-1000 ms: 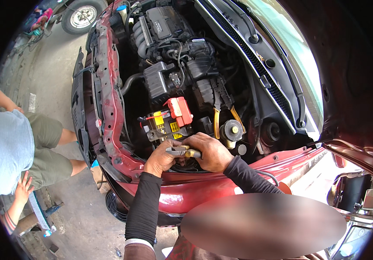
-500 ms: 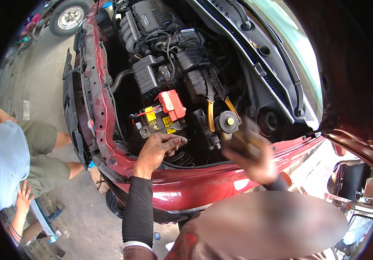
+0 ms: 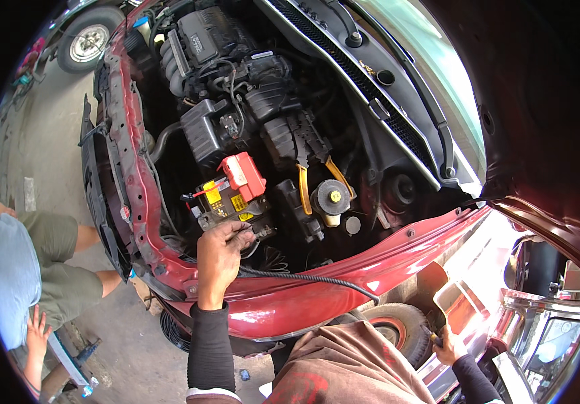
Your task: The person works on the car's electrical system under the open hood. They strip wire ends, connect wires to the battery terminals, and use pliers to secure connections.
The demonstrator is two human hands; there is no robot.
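Note:
My left hand [image 3: 221,259] is closed in a pinch at the near end of the car battery [image 3: 226,211], beside its clamp [image 3: 263,233]. What its fingertips hold, if anything, I cannot make out. A red terminal cover [image 3: 244,175] sits over the battery's far side. Low at the right, outside the red fender [image 3: 290,304], my right hand [image 3: 450,348] closes around a short dark and tan object [image 3: 430,333] whose kind is unclear. Pliers with yellow handles [image 3: 304,190] rest upright in the engine bay, by the black-capped reservoir [image 3: 335,197].
A black corrugated tube [image 3: 310,277] lies along the fender, its end over the edge. The engine [image 3: 206,37] is farther back; the raised hood [image 3: 539,135] hangs at right. Another person [image 3: 10,249] is at the left. A car wheel [image 3: 401,330] lies beyond the fender.
My right hand, blurred over the engine bay before, has moved down and right, outside the fender. My left hand stays near the battery, still pinched. The tube's end now shows over the fender.

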